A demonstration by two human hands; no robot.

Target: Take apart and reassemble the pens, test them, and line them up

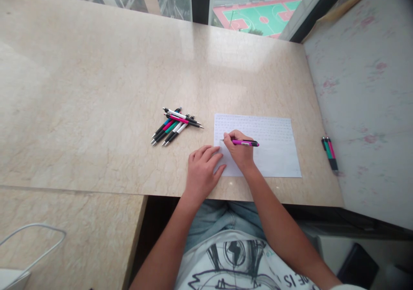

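A sheet of paper (pixel 271 156) lies on the marble-look counter, its upper part covered with rows of small handwriting. My right hand (pixel 240 150) rests on the sheet and is closed round a magenta and black ballpoint pen (pixel 242 143). The pen's tip points left, at the sheet's left side just below the written rows. My left hand (pixel 203 167) lies flat with fingers apart, across the left edge of the paper. Up and to the left of it is a loose pile of pens (pixel 174 126) in white, pink, green and blue, all with black grips.
Two more pens (pixel 329 153), green and pink, lie at the right by the flowered wall (pixel 364 109). A window (pixel 261 10) borders the counter (pixel 97 87) at the back. A white cable (pixel 41 225) curls over the lower surface at front left.
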